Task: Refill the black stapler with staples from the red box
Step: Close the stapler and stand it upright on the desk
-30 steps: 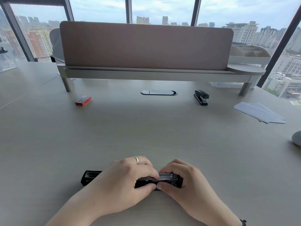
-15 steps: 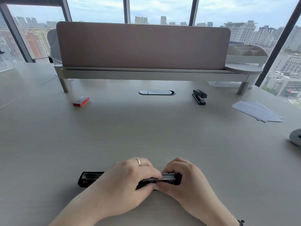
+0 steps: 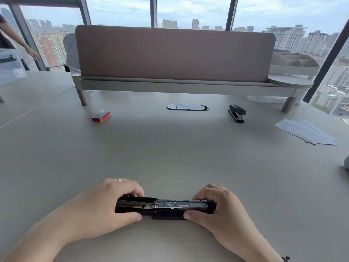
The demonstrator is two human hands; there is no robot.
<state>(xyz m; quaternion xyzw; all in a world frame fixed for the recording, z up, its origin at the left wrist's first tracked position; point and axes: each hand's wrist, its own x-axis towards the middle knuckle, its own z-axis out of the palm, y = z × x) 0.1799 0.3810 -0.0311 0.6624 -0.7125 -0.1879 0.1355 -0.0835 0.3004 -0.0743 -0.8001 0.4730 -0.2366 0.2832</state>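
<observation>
Grey desk (image 3: 170, 152) carries everything. Near its front edge the black stapler (image 3: 162, 206) is laid open, its metal channel turned upward. Its left end is held by the left hand (image 3: 105, 207) and its right end by the right hand (image 3: 217, 208), each grip closed around it. Far back on the left, well apart, the red box (image 3: 100, 116) is seen.

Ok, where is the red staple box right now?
In the head view, the red box lies far left on the desk, near the shelf's left leg, away from both hands.
</observation>
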